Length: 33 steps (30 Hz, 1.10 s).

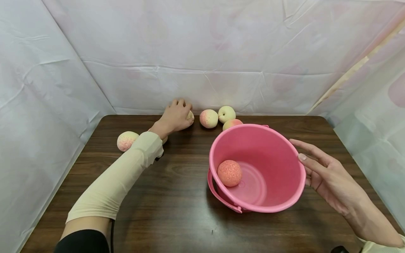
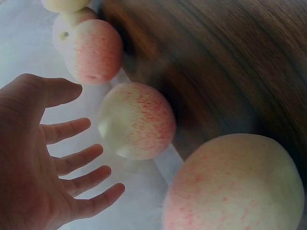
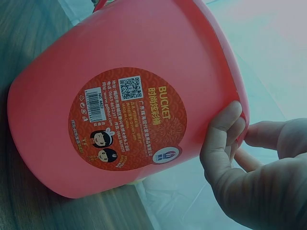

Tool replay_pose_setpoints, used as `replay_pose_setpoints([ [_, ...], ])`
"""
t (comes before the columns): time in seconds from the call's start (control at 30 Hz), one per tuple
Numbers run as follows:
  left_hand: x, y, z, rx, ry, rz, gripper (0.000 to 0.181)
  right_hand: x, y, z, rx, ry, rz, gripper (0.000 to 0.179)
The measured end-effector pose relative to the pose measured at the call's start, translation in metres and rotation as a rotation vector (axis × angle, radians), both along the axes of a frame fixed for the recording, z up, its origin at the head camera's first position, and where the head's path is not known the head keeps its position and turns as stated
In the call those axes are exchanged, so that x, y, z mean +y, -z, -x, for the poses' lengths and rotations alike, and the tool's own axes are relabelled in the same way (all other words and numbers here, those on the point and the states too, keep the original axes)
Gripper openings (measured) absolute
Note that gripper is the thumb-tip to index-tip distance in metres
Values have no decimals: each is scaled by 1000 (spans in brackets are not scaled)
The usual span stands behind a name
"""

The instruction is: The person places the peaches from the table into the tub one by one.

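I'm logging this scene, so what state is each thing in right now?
Pink bucket: uncovered, any tilt unclear
Bucket handle: lowered along the side
Label: stuck to the bucket wall
Reddish peach: resting in the bucket
Left grip: fingers spread, holding nothing
Right grip: fingers touching the bucket's rim
Peach nearest the left grip: on the table, not held
Other peaches outside the bucket: loose on the table
White sheet: creased

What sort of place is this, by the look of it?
Probably a makeshift work booth: pale, creased sheeting stands behind and beside a dark wood-grain table, where peach-like fruits and a pink bucket sit.
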<state>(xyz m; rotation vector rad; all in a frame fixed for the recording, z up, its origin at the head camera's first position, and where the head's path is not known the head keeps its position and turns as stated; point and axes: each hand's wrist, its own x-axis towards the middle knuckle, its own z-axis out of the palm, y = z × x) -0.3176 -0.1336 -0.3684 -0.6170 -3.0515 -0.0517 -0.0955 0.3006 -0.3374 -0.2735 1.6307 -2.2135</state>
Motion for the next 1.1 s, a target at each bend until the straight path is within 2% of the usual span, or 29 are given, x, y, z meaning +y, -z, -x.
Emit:
replay_pose_setpoints([
  [0.23,-4,12,8,-12,-16,21,50,1,0,0,-3,0,9,53],
  [0.77,-3,41,22,-66,-44,-37,62,-1,-1,-2,6,14,-12,53],
  [1.1,2,47,26,-105,-33,-96,62,-3,-1,-3,17,10,-9,54],
])
